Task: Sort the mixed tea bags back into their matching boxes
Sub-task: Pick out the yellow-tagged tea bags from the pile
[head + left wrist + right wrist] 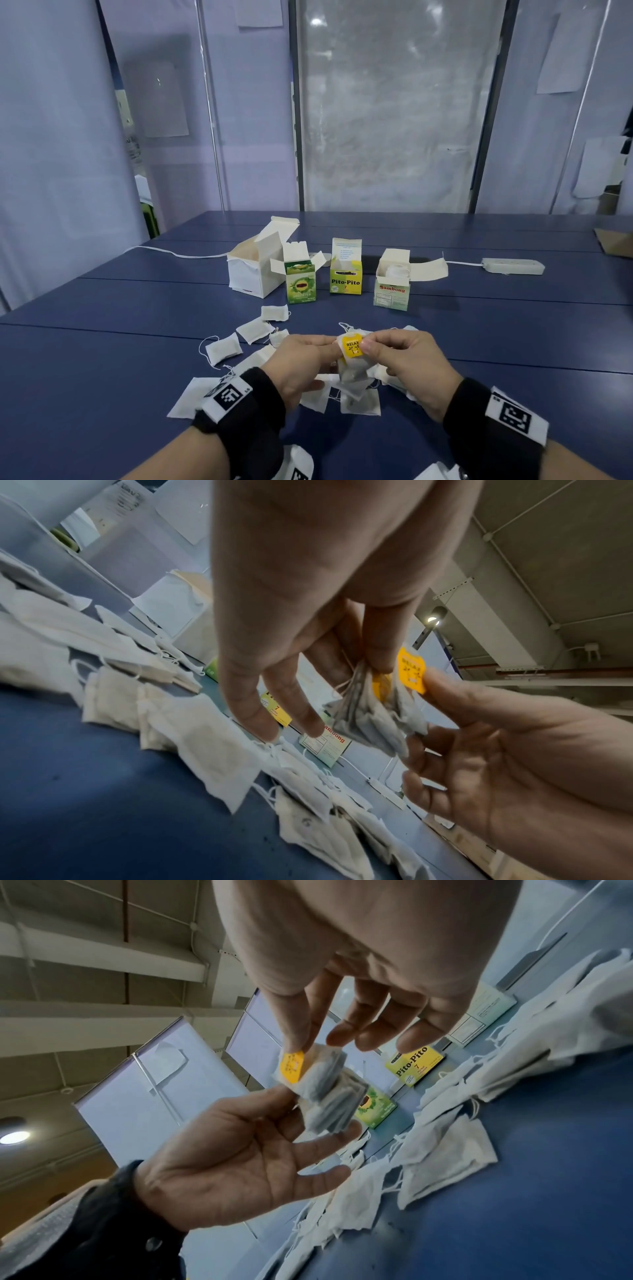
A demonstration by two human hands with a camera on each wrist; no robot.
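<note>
- The left hand (301, 363) and right hand (407, 359) meet above the near part of the blue counter (102, 359), both raised off it.
- Between them is a small bunch of grey tea bags (369, 718) with a yellow tag (351, 346) printed "RELAX".
- Left grip: thumb and forefinger pinch the top of the bunch, where the strings gather; the other fingers (253, 710) hang straight and loose.
- Right grip: thumb and forefinger pinch the yellow tag by its edge; the remaining fingers are half curled under the bunch and hold nothing.
- The bunch hangs below the tag, clear of the counter, over a scatter of loose white bags (222, 349).
- More white bags (255, 329) lie spread to the left of the hands and under them, strings trailing; some overlap.
- Four open boxes stand in a row beyond the hands, flaps up: a plain white box (251, 274) at the left, a green box (301, 282) touching or just beside it, a yellow "Pito-Pito" box (346, 279) in the middle, and a pale "Sambong" box (392, 291) at the right.
- Something white and rounded shows in the mouth of the Sambong box; what it is cannot be told.
- A white power strip (512, 265) lies far right on the counter, its cord running behind the boxes.
- Both wrists wear black bands (246, 407) with printed square markers.
</note>
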